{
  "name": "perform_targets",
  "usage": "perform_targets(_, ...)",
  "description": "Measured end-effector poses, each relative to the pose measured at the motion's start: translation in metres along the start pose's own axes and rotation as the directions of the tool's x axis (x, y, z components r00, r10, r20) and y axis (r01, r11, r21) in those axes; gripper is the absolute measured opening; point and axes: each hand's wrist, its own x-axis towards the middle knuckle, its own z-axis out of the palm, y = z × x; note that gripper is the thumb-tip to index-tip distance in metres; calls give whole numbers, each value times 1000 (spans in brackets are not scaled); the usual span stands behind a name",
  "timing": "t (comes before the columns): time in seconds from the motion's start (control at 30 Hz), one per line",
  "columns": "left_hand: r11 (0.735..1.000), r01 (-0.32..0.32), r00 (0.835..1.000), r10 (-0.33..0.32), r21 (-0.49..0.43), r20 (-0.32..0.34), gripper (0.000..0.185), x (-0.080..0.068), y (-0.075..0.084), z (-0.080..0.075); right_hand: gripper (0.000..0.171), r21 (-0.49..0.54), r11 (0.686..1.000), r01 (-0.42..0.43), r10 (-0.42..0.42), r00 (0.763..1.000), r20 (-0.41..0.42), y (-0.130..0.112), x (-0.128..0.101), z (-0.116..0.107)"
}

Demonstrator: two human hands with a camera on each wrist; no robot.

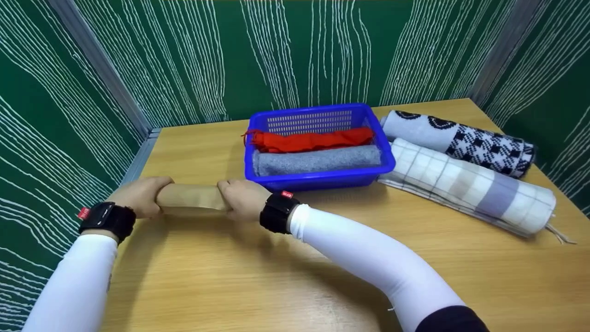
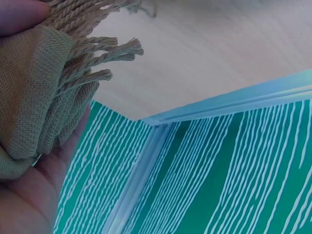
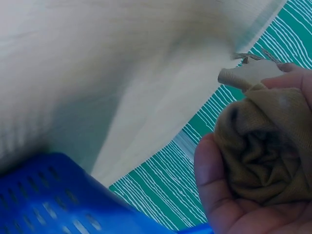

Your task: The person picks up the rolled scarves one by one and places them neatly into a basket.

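A rolled tan scarf [image 1: 191, 197] spans the gap between my two hands over the left part of the table. My left hand [image 1: 142, 196] grips its left end, where twisted tassels [image 2: 105, 51] stick out in the left wrist view. Around the other end curl the fingers of my right hand [image 1: 246, 199]. In the right wrist view, the coiled folds of that scarf end [image 3: 265, 156] face the camera, with the palm beneath. Just beyond the right hand stands a blue plastic basket [image 1: 322, 179], holding a rolled red scarf [image 1: 318, 139] and a rolled grey scarf [image 1: 318, 159].
Right of the basket lie a black-and-white patterned roll [image 1: 488, 146] and a cream checked roll [image 1: 465, 184] with a tassel at its end. Green walls [image 1: 295, 55] with white wavy lines and metal corner posts border the wooden table [image 1: 258, 286].
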Motion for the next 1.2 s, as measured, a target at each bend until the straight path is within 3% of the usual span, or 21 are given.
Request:
perform_targets(0.57,1000,-12,999,12,8,-32,62,2,10,-23,49,-2,1000,-28,28,1000,11,-1,-4,-29)
perform_targets(1.2,999,-32,999,33,17,-36,65,14,29,-45,48,4,1000,-4,4,999,-46,15,-10,-54)
